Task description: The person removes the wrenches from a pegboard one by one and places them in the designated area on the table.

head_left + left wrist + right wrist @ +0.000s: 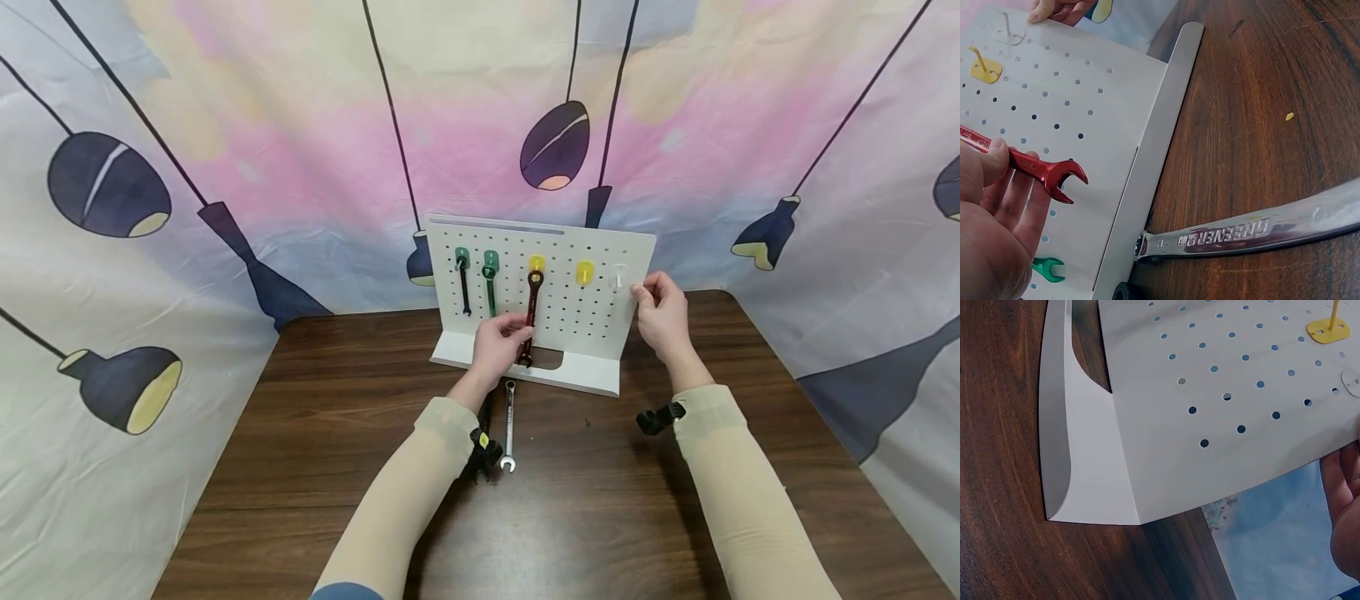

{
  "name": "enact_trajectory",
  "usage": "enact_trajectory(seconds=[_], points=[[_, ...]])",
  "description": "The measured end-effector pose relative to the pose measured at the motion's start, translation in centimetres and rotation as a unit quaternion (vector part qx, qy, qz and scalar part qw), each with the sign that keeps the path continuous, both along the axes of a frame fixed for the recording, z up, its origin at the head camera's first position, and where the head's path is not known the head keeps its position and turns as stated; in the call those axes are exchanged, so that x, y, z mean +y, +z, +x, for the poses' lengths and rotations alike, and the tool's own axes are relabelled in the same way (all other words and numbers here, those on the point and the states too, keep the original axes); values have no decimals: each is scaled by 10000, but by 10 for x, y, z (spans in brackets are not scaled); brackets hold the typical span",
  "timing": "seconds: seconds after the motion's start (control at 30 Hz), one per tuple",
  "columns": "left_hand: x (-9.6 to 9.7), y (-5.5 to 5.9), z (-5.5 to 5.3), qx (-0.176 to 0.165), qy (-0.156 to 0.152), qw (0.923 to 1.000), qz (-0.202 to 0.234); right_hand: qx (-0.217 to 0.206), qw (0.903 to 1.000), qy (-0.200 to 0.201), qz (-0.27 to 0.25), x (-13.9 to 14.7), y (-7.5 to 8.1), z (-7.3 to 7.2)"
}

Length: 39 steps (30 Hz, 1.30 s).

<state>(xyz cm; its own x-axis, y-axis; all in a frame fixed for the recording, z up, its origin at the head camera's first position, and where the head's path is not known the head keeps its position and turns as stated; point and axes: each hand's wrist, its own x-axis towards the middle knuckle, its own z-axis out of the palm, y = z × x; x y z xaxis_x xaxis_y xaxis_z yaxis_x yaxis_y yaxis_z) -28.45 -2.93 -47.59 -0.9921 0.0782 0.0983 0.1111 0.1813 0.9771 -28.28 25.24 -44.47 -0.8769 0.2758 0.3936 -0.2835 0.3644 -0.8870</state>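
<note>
My left hand (pixel 497 346) pinches a red combination wrench (pixel 532 312) between thumb and fingers. The wrench hangs upright before a white pegboard (pixel 622 321), ring end up at a yellow hook (pixel 537 262), open end down; whether the ring bears on the hook I cannot tell. In the left wrist view the thumb lies across the red shank (pixel 1025 164). My right hand (pixel 663 317) grips the board's right edge. To the left, a black wrench (pixel 464 287) and a green wrench (pixel 491 292) hang from green hooks.
A second yellow hook (pixel 585 272) and a clear hook (pixel 618 277) carry nothing. On the brown table (pixel 337 417) before the board lies a silver wrench (pixel 509 425), with a dark object partly hidden by the left wrist beside it. A printed cloth (pixel 300 125) hangs behind.
</note>
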Motion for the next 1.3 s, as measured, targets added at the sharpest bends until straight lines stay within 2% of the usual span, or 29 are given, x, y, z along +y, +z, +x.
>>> enact_trajectory(seconds=[0.53, 1.3], points=[[1, 2, 4, -24, 16, 9999, 110, -71, 9999, -46, 132, 0, 1, 2], [-1, 5, 6, -18, 30, 9999, 110, -85, 9999, -97, 50, 1, -1, 0]])
